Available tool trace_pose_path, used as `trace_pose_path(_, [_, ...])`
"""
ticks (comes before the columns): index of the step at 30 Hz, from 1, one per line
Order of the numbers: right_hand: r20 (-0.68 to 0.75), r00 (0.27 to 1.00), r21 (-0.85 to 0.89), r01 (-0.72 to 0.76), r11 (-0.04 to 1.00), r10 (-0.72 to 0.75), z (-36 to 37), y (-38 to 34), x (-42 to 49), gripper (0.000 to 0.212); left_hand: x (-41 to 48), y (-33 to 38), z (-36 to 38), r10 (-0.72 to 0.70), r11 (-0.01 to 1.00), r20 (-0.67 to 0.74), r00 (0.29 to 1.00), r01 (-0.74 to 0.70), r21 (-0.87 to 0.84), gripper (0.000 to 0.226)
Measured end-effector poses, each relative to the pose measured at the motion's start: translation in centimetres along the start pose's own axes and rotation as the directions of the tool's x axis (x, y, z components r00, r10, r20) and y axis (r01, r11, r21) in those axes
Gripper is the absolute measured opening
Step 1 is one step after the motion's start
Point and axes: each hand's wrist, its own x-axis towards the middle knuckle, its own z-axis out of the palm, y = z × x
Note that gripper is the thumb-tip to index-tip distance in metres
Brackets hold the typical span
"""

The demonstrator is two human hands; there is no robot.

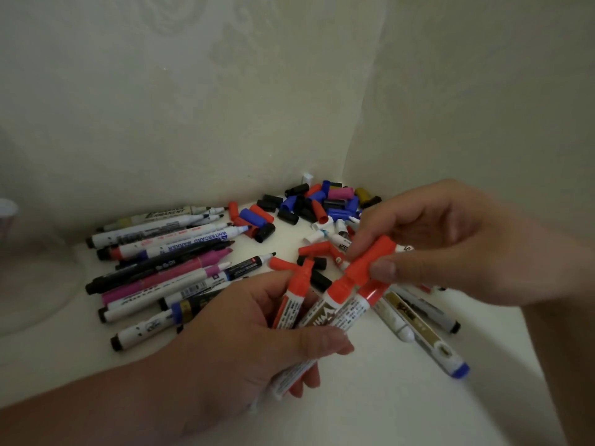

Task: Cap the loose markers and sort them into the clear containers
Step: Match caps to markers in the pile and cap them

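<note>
Our left hand (257,333) is wrapped round a bundle of three red markers (338,307). Their white barrels carry small print too blurred for us to read. Our right hand (434,239) pinches a red cap (373,259) between thumb and fingers, at the tip end of one marker in that bundle. To the left, uncapped markers (161,268) lie heaped on the white table (370,397). We read "WHITEBOARD MARKER" on one barrel (193,243) and "PERMANENT" on another further back. Loose caps (322,201) in black, blue, red and pink are piled in the corner against the wall (225,107). Below our right hand lies a blue-ended marker (428,336) among others.
</note>
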Motion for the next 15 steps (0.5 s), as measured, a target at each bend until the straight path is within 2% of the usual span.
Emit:
trace_pose_path(4, [0.037,0.998,-0.229,-0.035,0.973,0.045,0.9,0.1,0.5,0.016,0.0,-0.1,0.0,-0.001,1.000,-0.022,1.000,0.001,0.016,0.024])
trace_pose_path(9, [0.006,0.997,-0.288,-0.066,0.955,0.071,1.4,-0.2,0.7,0.014,-0.2,-0.4,0.0,0.029,1.000,-0.054,0.998,-0.029,0.003,0.020])
trace_pose_path(15, [-0.013,1.000,-0.317,-0.018,0.948,0.015,2.1,0.0,1.2,0.017,-0.5,-0.4,0.0,0.037,0.999,-0.050,0.998,-0.038,-0.028,0.021])
